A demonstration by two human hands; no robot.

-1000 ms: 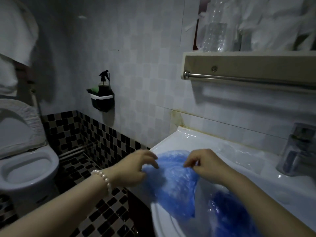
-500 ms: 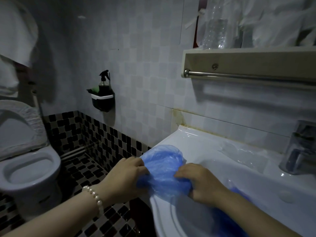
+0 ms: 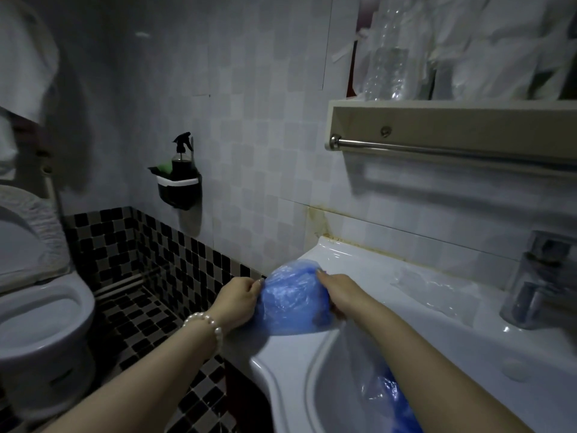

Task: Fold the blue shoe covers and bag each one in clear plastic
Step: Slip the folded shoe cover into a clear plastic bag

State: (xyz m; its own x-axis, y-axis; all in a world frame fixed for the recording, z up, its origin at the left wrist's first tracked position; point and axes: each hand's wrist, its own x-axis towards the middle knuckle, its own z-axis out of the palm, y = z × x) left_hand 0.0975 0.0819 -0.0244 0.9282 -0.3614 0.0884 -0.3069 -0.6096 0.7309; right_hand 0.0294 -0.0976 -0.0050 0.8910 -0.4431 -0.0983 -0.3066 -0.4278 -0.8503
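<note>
From the head view, everything sits around the white washbasin point(image 3: 368, 276). On its left rim, near the corner by the wall, lies the blue shoe cover point(image 3: 295, 300), now gathered into a compact, rounded bundle. A second ago it was spread wide and draped over the rim into the bowl, held up by its edge; half a second ago it was already bunched between the two hands. So the fold has closed in and the bundle has settled flat on the rim.

The left hand point(image 3: 239, 303) is on the bundle's outer side, over the rim's edge, its fingers curled against the film and seeming to pinch it. The right hand point(image 3: 338, 293) presses the bundle's other side, fingers laid along the top and the thumb tucked under. The hands stand close together with only the shoe cover between them, both clamped on it.

I judge the folding of this piece to be nearly done; a last squeeze or tuck, then it needs a bag. A sheet of clear plastic point(image 3: 437, 292) lies on the rim further along, toward the faucet point(image 3: 543, 285), well apart from the bundle. Down in the bowl, under the right forearm, more blue shoe covers point(image 3: 390, 401) wait beneath thin clear film.

Left of the washbasin, a spray bottle point(image 3: 182, 157) stands in a wall caddy, and a toilet point(image 3: 40, 307) is further left.
</note>
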